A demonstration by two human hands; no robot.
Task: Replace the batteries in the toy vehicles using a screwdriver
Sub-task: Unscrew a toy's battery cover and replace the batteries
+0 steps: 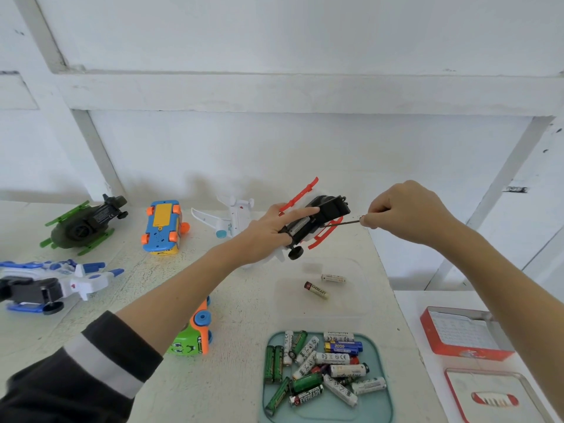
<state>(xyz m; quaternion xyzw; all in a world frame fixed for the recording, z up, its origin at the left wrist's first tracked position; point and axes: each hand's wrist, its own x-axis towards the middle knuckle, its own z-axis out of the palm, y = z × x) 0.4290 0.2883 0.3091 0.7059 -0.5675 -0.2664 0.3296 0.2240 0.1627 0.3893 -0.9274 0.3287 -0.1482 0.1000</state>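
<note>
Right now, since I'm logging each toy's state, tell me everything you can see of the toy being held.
The red-and-white toy helicopter looks like plastic: black underside, red skids, a black wheel. It is held upside down, tilted, above the table's far right. The left hand grips it, forefinger laid along it; the screwdriver pinched in the right hand points into its underside.

White wall (305, 41), white table (238, 315)

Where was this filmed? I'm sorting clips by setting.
Probably a plain home or workshop table by a white wall, set up for toy repair: toy vehicles such as the green helicopter, a tray of batteries, and a red tool box.
</note>
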